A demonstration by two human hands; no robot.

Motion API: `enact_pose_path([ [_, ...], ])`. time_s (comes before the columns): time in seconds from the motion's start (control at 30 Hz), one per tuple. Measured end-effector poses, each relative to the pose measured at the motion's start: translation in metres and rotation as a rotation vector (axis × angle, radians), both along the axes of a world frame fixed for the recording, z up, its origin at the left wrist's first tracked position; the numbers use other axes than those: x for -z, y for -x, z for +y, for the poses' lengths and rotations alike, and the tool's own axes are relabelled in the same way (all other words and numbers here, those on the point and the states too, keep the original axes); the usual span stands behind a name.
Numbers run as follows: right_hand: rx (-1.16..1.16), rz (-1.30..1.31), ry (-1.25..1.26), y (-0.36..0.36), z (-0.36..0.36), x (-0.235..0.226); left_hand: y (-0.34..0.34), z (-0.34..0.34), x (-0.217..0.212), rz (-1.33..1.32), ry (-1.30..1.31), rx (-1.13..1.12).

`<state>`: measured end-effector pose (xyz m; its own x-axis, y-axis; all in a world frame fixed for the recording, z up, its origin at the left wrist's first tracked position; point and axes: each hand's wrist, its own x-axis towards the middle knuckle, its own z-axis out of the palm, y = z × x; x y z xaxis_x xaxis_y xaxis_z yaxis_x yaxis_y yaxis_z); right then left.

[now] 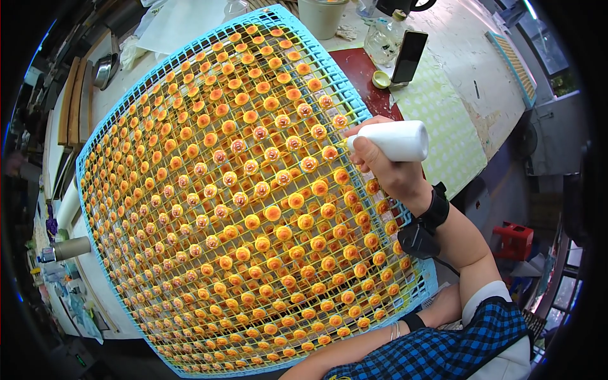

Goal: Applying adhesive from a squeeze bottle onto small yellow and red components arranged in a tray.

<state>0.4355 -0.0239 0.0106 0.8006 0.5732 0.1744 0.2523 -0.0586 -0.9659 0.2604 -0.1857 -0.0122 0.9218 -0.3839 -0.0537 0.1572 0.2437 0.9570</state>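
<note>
My right hand [387, 170] is closed around a white squeeze bottle [406, 140], held on its side with its narrow end pointing left. That end is just beside a small yellow-orange rose-shaped piece [329, 152] near the rack's right edge. Many such pieces sit in rows on a yellowish wire grid within a light-blue rack frame [339, 77]. Pale glossy marks show on a band of them, including a marked rose [283, 177]; others look plain. More pieces show beneath the grid. My left hand [444, 306] is tucked under my right elbow, its fingers hidden.
Behind the rack's right edge, a phone [409, 57] stands propped by a clear jar [382, 43] and a small round yellowish cup [380, 80]. A pale bucket [322, 18] is at the back. A metal bowl [104, 71] lies left; a red stool [513, 240] stands right.
</note>
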Motion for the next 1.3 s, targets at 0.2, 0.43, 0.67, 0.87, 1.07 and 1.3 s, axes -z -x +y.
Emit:
enact_pose_path([
  [0.2, 0.007, 0.022, 0.001, -0.001, -0.001, 0.001, -0.002, 0.006, -0.003, -0.015, -0.022, 0.017],
  [0.43, -0.024, 0.011, -0.003, -0.001, -0.002, 0.001, -0.002, 0.009, -0.005, -0.022, -0.046, 0.035],
  [0.67, -0.059, 0.008, 0.028, -0.001, -0.005, 0.0, 0.0, 0.005, -0.002, -0.023, -0.037, 0.011],
  [0.87, -0.084, -0.087, 0.046, -0.005, -0.006, 0.002, -0.001, 0.004, -0.002, -0.021, -0.031, 0.021],
  [1.07, -0.059, -0.014, 0.034, -0.003, -0.005, 0.001, -0.003, 0.01, -0.005, -0.007, -0.042, 0.051],
  [1.3, -0.061, -0.006, 0.045, -0.001, -0.005, 0.0, 0.001, -0.001, 0.003, -0.026, -0.03, 0.01],
])
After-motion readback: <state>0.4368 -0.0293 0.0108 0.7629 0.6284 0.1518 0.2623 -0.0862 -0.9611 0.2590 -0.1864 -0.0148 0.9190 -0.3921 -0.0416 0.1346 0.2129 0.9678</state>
